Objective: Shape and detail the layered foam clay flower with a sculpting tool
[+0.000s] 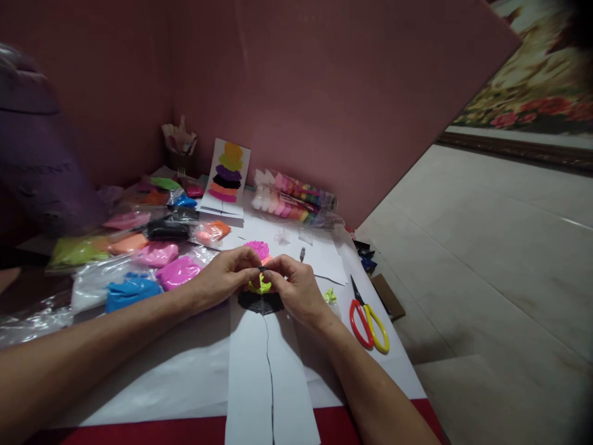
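Dull pink panels (333,93) meet in a corner behind a table (152,377) covered in white, red along its near edge. To the right, pale glossy tiles (500,247), floor or wall hard to tell, and a framed floral picture (546,111). Light dim, upper right nearly black.

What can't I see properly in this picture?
All in the head view:
Dark piece: its full shape, covered by fingertips of the left hand and right hand.
Yellow patch: partly hidden behind the hands.
Purple bottle: lettering is blurred, and the left edge cuts off its side.
Framed picture: its top is cut off by the upper edge.
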`<state>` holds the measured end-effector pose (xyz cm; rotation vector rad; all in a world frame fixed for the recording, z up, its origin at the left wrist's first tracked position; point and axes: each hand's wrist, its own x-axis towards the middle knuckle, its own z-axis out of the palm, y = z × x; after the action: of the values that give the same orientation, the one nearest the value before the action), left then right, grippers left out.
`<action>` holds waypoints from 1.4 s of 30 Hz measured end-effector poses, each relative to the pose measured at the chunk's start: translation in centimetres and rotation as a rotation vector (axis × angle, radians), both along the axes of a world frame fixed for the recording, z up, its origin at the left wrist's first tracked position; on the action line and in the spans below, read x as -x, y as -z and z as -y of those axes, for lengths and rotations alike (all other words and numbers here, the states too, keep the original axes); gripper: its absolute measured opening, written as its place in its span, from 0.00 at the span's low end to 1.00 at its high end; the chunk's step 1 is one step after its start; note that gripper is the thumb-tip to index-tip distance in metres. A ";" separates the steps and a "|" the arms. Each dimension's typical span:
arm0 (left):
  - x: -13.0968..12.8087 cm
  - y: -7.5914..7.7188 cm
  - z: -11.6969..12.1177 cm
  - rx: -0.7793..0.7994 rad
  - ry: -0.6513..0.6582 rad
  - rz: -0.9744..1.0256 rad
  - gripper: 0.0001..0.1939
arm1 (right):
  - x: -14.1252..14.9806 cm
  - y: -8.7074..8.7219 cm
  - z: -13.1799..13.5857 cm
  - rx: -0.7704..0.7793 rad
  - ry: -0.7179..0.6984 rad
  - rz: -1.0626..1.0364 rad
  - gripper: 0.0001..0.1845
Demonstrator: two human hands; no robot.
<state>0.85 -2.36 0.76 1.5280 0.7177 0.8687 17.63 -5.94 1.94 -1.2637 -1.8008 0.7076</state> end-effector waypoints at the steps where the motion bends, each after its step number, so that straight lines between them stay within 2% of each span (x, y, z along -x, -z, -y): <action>1: 0.0 0.0 0.0 0.000 -0.001 -0.002 0.11 | 0.0 0.0 0.0 -0.004 0.002 0.006 0.05; 13: 0.1 0.2 -0.1 0.006 -0.040 -0.054 0.09 | -0.1 -0.1 0.0 -0.020 0.012 -0.009 0.03; 23: 0.0 0.0 -0.2 0.006 -0.053 -0.066 0.08 | 0.1 -0.2 0.2 -0.019 -0.053 -0.020 0.09; 32: 0.0 -0.2 0.0 0.015 -0.049 -0.085 0.07 | 0.1 -0.2 0.3 -0.129 -0.050 0.099 0.05; 37: 0.0 -0.6 0.3 0.013 -0.053 -0.099 0.08 | 0.0 -0.3 0.4 -0.121 -0.036 0.147 0.05; 42: 0.0 -0.5 0.2 0.003 -0.050 -0.104 0.07 | 0.1 -0.5 0.5 -0.080 -0.033 0.108 0.04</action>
<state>0.81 -2.55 1.23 1.5664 0.8357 0.8298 17.52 -6.42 2.43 -1.2420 -1.9224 0.5887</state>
